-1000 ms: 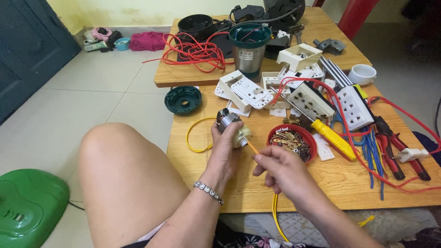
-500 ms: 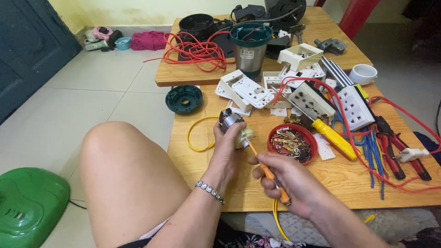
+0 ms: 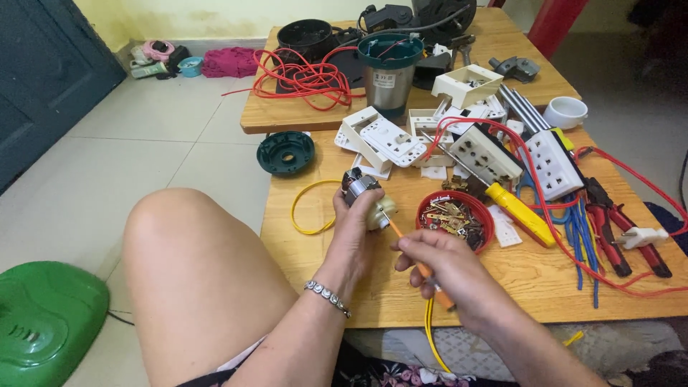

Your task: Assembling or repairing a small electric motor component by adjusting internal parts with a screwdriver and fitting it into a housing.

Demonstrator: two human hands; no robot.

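Now the left hand (image 3: 356,231) clasps a small motor (image 3: 364,192) while the right hand (image 3: 438,259) pinches an orange screwdriver (image 3: 419,264) tilted at it.

One head camera looks steeply down and forward from close above the lap; the left hand (image 3: 356,233) and right hand (image 3: 448,269) sit near centre, the bench (image 3: 545,276) stretching far and right

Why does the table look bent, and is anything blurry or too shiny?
In the head view, the wide lens curves the wooden table at its edges; daylight is soft, shadows faint. The left hand with the small motor and the right hand with the orange screwdriver look sharp, no strong glare.
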